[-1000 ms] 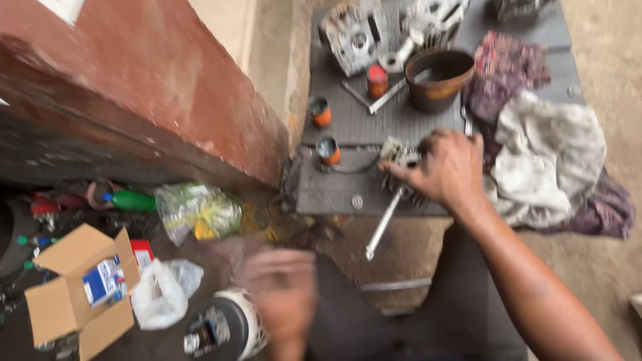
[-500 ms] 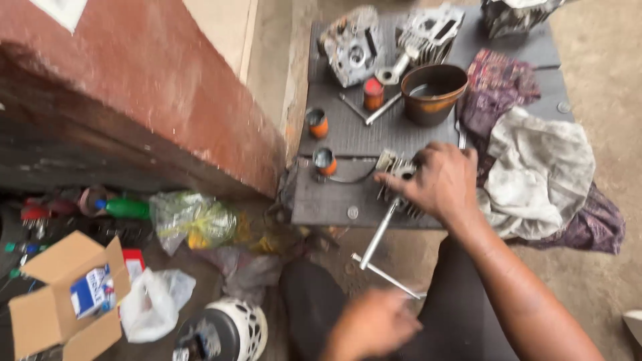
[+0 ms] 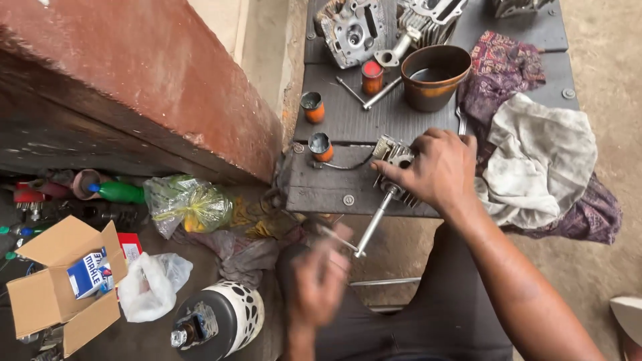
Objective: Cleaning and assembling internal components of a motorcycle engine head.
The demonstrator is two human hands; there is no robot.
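- Head view: the right hand (image 3: pixel 438 170) lies on a small finned engine part (image 3: pixel 393 152) at the front edge of the dark bench (image 3: pixel 334 190). Its fingers are curled over the part and press it down.
- A metal rod (image 3: pixel 373 224) comes out from under this hand and points down past the bench edge, toward the person's lap.
- The left hand (image 3: pixel 315 281) is low in the picture and blurred. Its fingers are bent narrow around a thin tool (image 3: pixel 334 237) whose tip is near the end of the rod; I cannot tell what kind of tool it is.
- Just left of the part stand two orange cans (image 3: pixel 320 147), one behind the other, and a thin wire (image 3: pixel 348 165) runs from the nearer can to the part.
- Behind the hand there is a brown bowl (image 3: pixel 435 77), a small red can (image 3: pixel 372 75) and a cylinder head (image 3: pixel 353 30). They are well apart from the fingers.
- To the right, a grey rag (image 3: pixel 542 160) and a patterned cloth (image 3: pixel 498 73) cover this side of the bench; the rag is just beside the right wrist.
- A red-brown wall (image 3: pixel 134 87) stands at the left of the bench and hides the floor behind it.
- On the floor at the left are a cardboard box (image 3: pixel 50 284), a white bag (image 3: pixel 150 287), a green bottle (image 3: pixel 120 192) and a black-and-white helmet (image 3: pixel 217 321).
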